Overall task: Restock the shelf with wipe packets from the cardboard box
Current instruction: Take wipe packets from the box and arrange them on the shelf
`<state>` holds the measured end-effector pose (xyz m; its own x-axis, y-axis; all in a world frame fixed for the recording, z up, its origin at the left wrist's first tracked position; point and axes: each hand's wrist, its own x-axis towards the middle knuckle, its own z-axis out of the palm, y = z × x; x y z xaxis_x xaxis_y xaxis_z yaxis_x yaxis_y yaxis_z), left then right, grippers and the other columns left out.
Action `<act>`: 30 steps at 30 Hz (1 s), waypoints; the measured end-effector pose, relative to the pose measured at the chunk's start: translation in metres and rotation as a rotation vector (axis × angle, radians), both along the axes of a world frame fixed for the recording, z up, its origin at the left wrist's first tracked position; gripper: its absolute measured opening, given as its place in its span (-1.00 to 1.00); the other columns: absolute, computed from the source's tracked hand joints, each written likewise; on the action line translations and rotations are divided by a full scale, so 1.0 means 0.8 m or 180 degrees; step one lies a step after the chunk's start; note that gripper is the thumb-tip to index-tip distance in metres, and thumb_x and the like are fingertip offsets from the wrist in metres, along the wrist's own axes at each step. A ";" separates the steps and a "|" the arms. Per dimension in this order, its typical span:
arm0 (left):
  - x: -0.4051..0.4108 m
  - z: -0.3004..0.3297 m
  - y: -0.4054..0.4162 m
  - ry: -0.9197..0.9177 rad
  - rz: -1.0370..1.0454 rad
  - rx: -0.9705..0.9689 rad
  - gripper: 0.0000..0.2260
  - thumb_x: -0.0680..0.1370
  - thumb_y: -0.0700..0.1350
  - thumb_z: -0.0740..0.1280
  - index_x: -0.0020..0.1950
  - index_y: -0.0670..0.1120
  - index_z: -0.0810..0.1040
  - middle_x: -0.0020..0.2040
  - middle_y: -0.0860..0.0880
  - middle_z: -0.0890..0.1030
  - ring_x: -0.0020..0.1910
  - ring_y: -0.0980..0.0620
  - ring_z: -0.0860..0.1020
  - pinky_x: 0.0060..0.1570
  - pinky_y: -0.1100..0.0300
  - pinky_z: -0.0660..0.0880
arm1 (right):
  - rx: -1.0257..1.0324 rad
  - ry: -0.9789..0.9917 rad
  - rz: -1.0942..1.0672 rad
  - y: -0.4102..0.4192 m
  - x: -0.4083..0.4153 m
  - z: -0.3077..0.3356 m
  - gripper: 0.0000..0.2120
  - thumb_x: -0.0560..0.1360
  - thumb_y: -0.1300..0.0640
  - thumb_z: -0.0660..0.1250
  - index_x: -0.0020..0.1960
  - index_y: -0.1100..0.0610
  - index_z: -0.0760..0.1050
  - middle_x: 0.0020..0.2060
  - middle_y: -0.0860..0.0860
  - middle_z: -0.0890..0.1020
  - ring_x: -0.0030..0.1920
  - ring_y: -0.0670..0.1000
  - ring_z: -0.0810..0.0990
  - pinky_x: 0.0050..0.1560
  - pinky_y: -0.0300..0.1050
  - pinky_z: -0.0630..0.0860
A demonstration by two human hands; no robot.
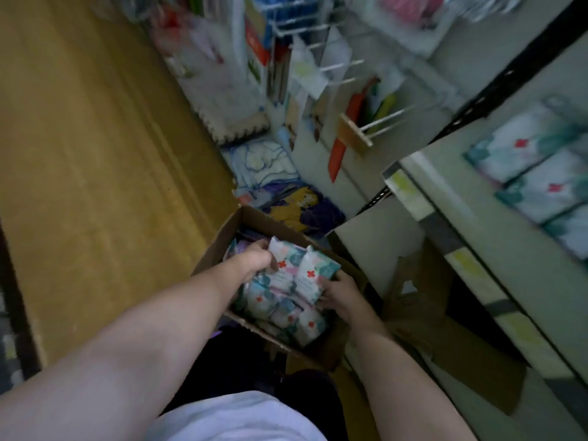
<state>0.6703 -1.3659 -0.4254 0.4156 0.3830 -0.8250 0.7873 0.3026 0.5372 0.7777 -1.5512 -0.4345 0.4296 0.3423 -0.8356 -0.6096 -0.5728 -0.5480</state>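
Yellow-brown aisle floor [95, 154] filled the left of the view. Item: cardboard box [222, 237], open on the floor, well stocked with wipe packets [280, 300]. Left hand [257, 257] closed on the top of an upright packet; right hand [342, 296] curled against the neighbouring packet's side, apparently gathering a bunch. Step judged: pick-up from the box (nothing lifted clear). Next move would call for a firm two-handed hold, then a carry up and rightward. Item: shelf [445, 230], right, already bearing matching packets [541, 186] with room beside them. Obstructions: flattened cardboard [445, 354] below the shelf; hanging merchandise on pegs [359, 122] behind, blurred.
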 end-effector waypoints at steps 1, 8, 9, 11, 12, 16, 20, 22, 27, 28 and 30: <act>0.007 0.015 0.007 -0.0117 0.0010 -0.0103 -0.52 0.45 -0.38 0.38 0.32 -0.08 0.47 0.16 -0.15 0.58 -0.09 -0.11 0.54 -0.42 0.21 0.45 | 0.0041 -0.0100 -0.0053 -0.001 0.001 0.016 -0.63 0.59 0.21 0.31 0.38 0.13 0.39 0.15 0.19 0.60 -0.02 0.19 0.65 -0.35 -0.05 0.59; 0.061 0.101 0.026 -0.1103 -0.0384 0.0193 -0.62 0.39 -0.32 0.51 0.18 -0.10 0.62 0.09 -0.10 0.65 0.03 -0.09 0.61 0.03 0.07 0.56 | 0.0227 -0.0894 -0.0451 -0.003 0.021 0.132 -0.78 0.60 0.21 0.28 0.23 0.06 0.43 -0.01 0.00 0.64 -0.07 0.02 0.64 -0.20 -0.06 0.60; 0.068 0.114 0.030 -0.1227 -0.0428 0.0269 -0.64 0.41 -0.32 0.50 0.18 -0.12 0.61 0.07 -0.10 0.64 0.01 -0.08 0.60 0.01 0.08 0.54 | 0.0236 -0.0970 -0.0526 -0.004 0.023 0.145 -0.76 0.60 0.22 0.28 0.25 0.08 0.44 0.03 0.04 0.64 -0.04 0.05 0.64 -0.16 -0.02 0.61; 0.079 0.137 0.037 -0.1421 -0.0550 0.0328 -0.68 0.43 -0.32 0.48 0.16 -0.13 0.60 0.06 -0.12 0.63 -0.03 -0.07 0.59 -0.02 0.09 0.53 | 0.0257 -0.1072 -0.0645 -0.006 0.023 0.164 -0.71 0.60 0.21 0.28 0.31 0.11 0.43 0.10 0.09 0.64 0.03 0.11 0.66 -0.04 0.10 0.63; 0.083 0.150 0.039 -0.1491 -0.0654 0.0325 -0.67 0.43 -0.32 0.49 0.16 -0.12 0.60 0.06 -0.12 0.64 -0.04 -0.06 0.60 -0.01 0.09 0.54 | 0.0301 -0.1093 -0.0731 -0.008 0.022 0.172 -0.69 0.60 0.21 0.29 0.33 0.12 0.43 0.10 0.11 0.65 0.04 0.13 0.67 0.00 0.14 0.63; 0.114 0.199 0.044 -0.1788 -0.1211 0.0228 -0.63 0.38 -0.29 0.53 0.15 -0.09 0.61 0.05 -0.10 0.67 -0.03 -0.06 0.64 -0.02 0.08 0.59 | 0.0514 -0.1221 -0.1156 -0.015 0.017 0.220 -0.71 0.60 0.23 0.28 0.31 0.12 0.43 0.02 0.08 0.67 -0.09 0.05 0.69 -0.25 -0.06 0.63; 0.145 0.253 0.032 -0.1958 -0.1518 -0.0166 -0.63 0.36 -0.28 0.54 0.14 -0.08 0.62 -0.01 -0.12 0.70 -0.06 -0.10 0.69 -0.07 0.00 0.63 | 0.0712 -0.1367 -0.1447 -0.035 0.026 0.261 -0.68 0.57 0.27 0.30 0.30 0.12 0.43 0.02 0.08 0.67 -0.04 0.11 0.67 -0.19 -0.01 0.60; 0.163 0.275 0.019 -0.2051 -0.1592 -0.0219 -0.62 0.37 -0.28 0.53 0.16 -0.09 0.61 0.01 -0.15 0.69 -0.04 -0.12 0.68 0.02 -0.08 0.62 | 0.0838 -0.1435 -0.1704 -0.050 0.034 0.277 -0.66 0.53 0.33 0.31 0.28 0.12 0.45 0.05 0.11 0.66 -0.01 0.14 0.65 -0.14 0.02 0.60; 0.209 0.311 -0.017 -0.2122 -0.1906 -0.0381 -0.64 0.48 -0.39 0.38 0.26 -0.17 0.54 0.07 -0.22 0.66 0.03 -0.19 0.66 0.11 -0.18 0.56 | 0.1046 -0.1893 -0.2119 -0.088 0.056 0.303 -0.61 0.41 0.35 0.43 0.21 0.15 0.55 0.06 0.12 0.69 0.05 0.18 0.67 0.09 0.15 0.59; 0.220 0.316 -0.024 -0.2124 -0.1990 -0.0433 -0.62 0.47 -0.43 0.33 0.26 -0.18 0.52 0.09 -0.24 0.65 0.05 -0.20 0.65 0.12 -0.17 0.56 | 0.1038 -0.2022 -0.2187 -0.094 0.062 0.308 -0.62 0.40 0.36 0.44 0.19 0.15 0.57 0.04 0.13 0.70 0.03 0.17 0.68 0.07 0.14 0.60; 0.241 0.319 -0.035 -0.2131 -0.2097 -0.0502 -0.58 0.45 -0.47 0.28 0.27 -0.19 0.48 0.11 -0.25 0.64 0.07 -0.22 0.64 0.10 -0.15 0.57 | 0.0959 -0.2241 -0.2336 -0.102 0.075 0.315 -0.65 0.39 0.39 0.45 0.16 0.20 0.59 0.01 0.16 0.70 -0.04 0.17 0.69 -0.07 0.06 0.63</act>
